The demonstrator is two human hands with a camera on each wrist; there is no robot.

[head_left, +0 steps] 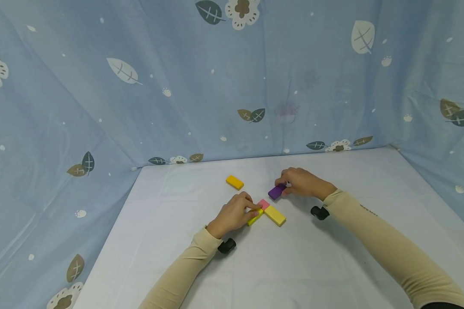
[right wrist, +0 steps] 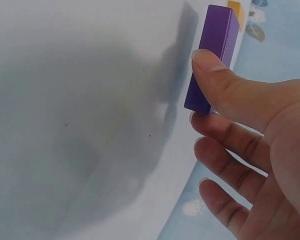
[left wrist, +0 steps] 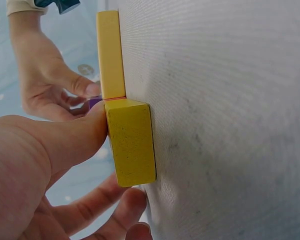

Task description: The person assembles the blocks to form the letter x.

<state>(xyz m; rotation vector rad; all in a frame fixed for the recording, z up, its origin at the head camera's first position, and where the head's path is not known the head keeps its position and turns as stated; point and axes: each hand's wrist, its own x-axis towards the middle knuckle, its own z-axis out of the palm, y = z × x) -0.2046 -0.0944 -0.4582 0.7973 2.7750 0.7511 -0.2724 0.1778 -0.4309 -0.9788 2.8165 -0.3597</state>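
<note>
My left hand (head_left: 233, 213) pinches a bright yellow block (left wrist: 132, 145) lying on the white table, thumb along its side and index finger reaching to its far end. At that end sits a small pink block (head_left: 264, 204), partly hidden by the index fingertip. A pale yellow block (head_left: 275, 216) lies beside the pink one, angled toward the near right. Just beyond them, my right hand (head_left: 303, 183) holds a purple block (right wrist: 215, 30) between thumb and fingers. Its shadow falls on the cloth in the right wrist view.
An orange-yellow block (head_left: 235, 182) lies apart, farther back and left of the group. The table is covered with a white cloth (head_left: 170, 240). A blue patterned curtain (head_left: 201, 98) hangs along its back and sides. Both wrists carry a small black camera.
</note>
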